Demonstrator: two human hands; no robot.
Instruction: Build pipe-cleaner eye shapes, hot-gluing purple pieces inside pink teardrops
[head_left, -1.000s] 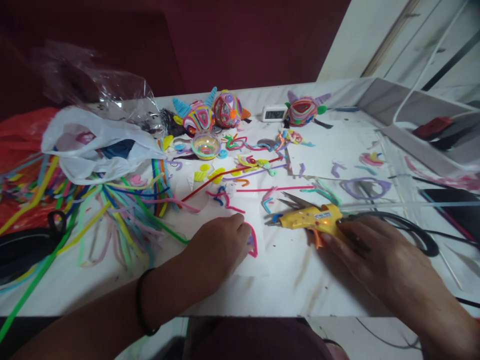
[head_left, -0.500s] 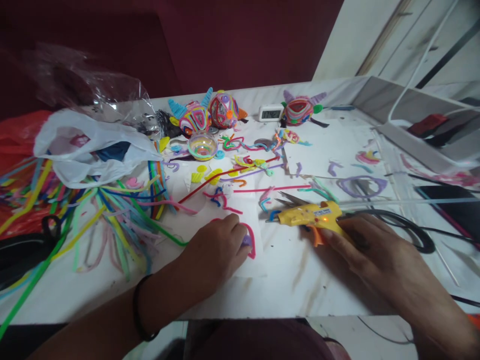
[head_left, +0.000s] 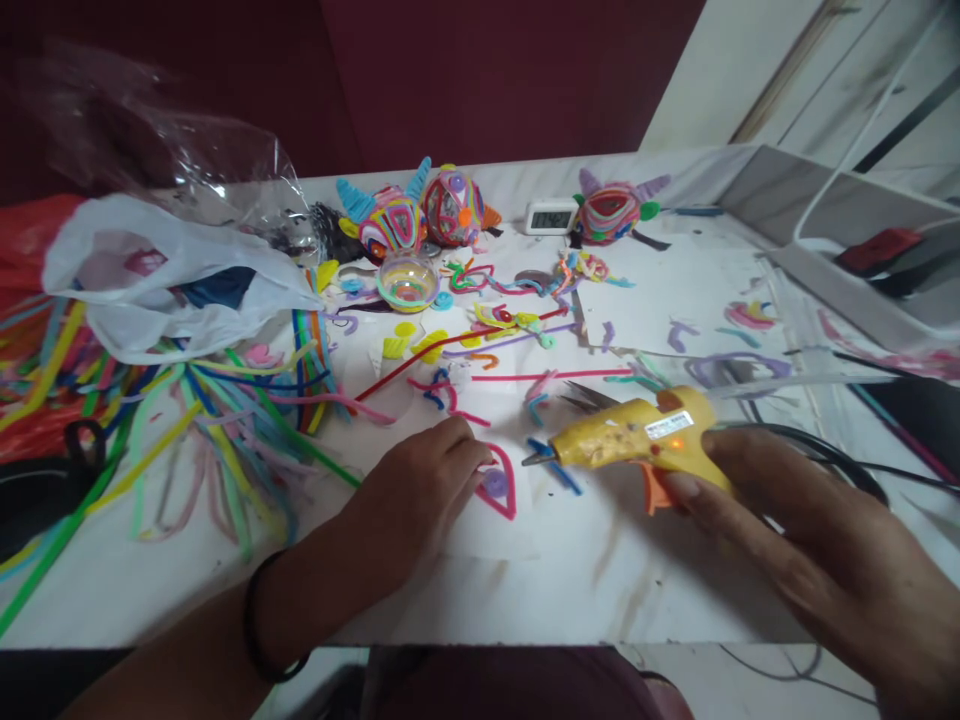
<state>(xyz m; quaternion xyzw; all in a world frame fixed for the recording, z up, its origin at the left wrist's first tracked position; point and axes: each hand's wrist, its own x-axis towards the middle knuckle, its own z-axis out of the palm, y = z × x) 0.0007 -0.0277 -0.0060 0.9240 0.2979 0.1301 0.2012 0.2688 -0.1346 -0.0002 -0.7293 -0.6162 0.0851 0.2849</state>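
Note:
My left hand rests on a white paper sheet, its fingers pinched together at the left edge of a pink pipe-cleaner outline. What those fingertips hold, if anything, is hidden. A purple coil lies inside the outline. In my right hand is a yellow glue gun with an orange trigger and a lit orange light. Its metal nozzle points left, above a blue pipe-cleaner piece and a little right of the pink outline. Scissors lie partly behind the gun.
Loose pipe cleaners and a white plastic bag cover the left side. Decorated balls, a small clock and a clear bowl stand at the back. Black cables and a phone lie on the right.
My right hand has lifted the glue gun off the table and nearer the camera. My left fingers have shifted left, uncovering the purple coil. The view has shifted slightly.

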